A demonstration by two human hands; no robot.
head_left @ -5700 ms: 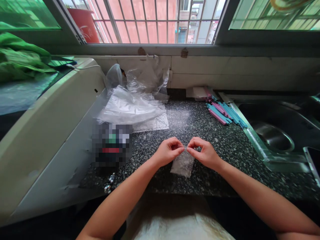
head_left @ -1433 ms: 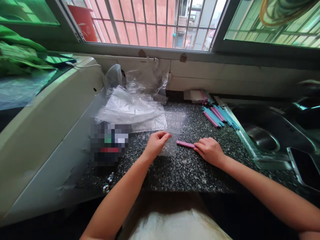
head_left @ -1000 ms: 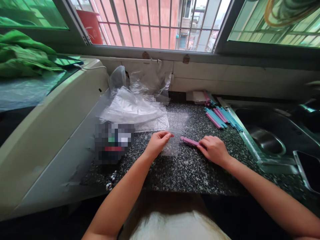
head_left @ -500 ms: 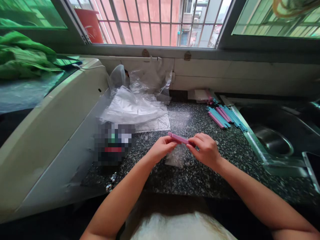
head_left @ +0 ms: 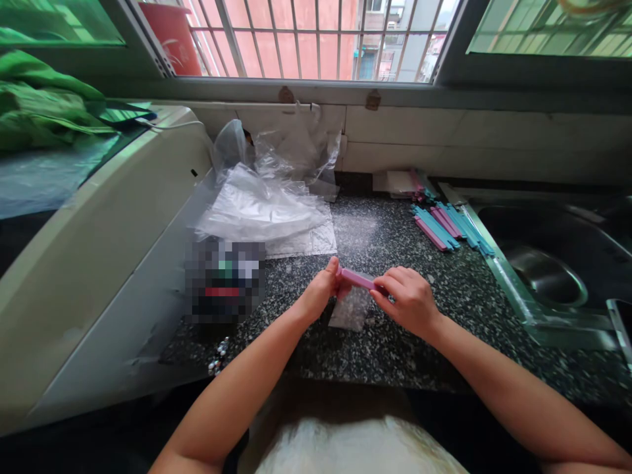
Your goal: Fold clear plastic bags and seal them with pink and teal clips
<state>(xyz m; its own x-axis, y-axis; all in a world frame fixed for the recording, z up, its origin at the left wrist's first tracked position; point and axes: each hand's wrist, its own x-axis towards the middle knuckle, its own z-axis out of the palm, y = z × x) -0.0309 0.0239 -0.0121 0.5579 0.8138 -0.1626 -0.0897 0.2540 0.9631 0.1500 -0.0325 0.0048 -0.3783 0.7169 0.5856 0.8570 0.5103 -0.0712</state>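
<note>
Between my hands, above the speckled counter, is a long, slim pink plastic bag clip (head_left: 358,279), tilted slightly down to the right. My left hand (head_left: 323,286) is closed around its left end, thumb upright at the tip. The fingers of my right hand (head_left: 407,299) pinch the other end and hide it. Below the clip lies a small clear plastic bag (head_left: 349,311) on the counter. Further right, beside the sink, several pink and blue clips (head_left: 439,227) lie in a loose pile.
A stack of clear plastic bags (head_left: 266,210) lies at the back left. In front of it is a pixelated patch (head_left: 224,283). Small shiny beads (head_left: 217,355) sit near the front edge. On the right is a metal sink (head_left: 508,303); a white appliance side (head_left: 123,217) bounds the left.
My left thumb has moved from along the clip to upright at its left tip, and the left fingers have shifted beneath it. The right hand keeps its pinch. The view has tilted slightly.
</note>
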